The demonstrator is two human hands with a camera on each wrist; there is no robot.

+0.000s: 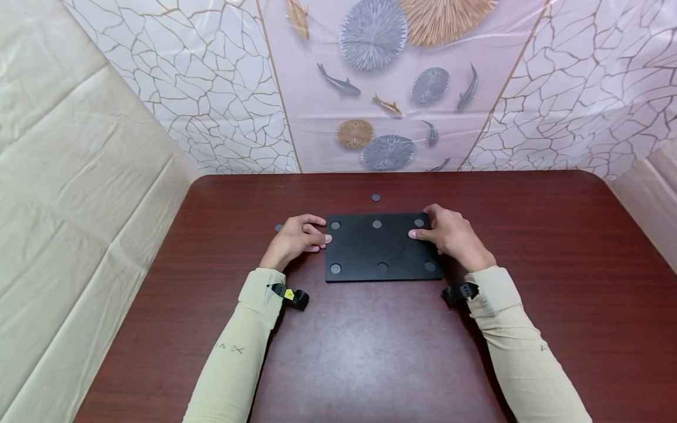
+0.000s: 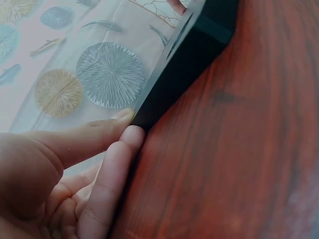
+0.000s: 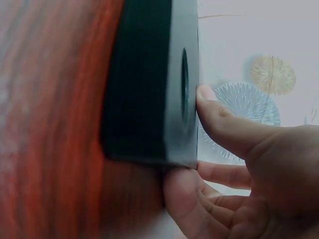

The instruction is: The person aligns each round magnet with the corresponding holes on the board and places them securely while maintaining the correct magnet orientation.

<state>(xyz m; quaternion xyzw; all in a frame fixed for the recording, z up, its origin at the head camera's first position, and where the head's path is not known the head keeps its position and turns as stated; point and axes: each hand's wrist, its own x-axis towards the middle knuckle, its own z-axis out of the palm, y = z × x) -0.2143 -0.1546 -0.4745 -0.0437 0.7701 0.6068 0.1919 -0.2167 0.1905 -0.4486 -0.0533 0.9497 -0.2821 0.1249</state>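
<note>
A flat black rectangular board point(image 1: 381, 247) lies on the table, with several round grey spots point(image 1: 335, 269) along its far and near edges. My left hand point(image 1: 296, 238) pinches the board's left edge, thumb on top. On the opposite side, my right hand point(image 1: 456, 236) grips the right edge near the far corner, its thumb over the top face. In the left wrist view, thumb and index finger meet at the side of the board point(image 2: 189, 64). The right wrist view shows the thick side of the board point(image 3: 139, 89) and the other fingers against its end.
One small grey disc point(image 1: 376, 197) lies on the table beyond the board. Another disc point(image 1: 279, 227) is partly hidden beside my left hand. The reddish-brown wooden table point(image 1: 359, 352) ends at a patterned curtain point(image 1: 344, 106), and a beige cloth point(image 1: 63, 235) hangs on the left.
</note>
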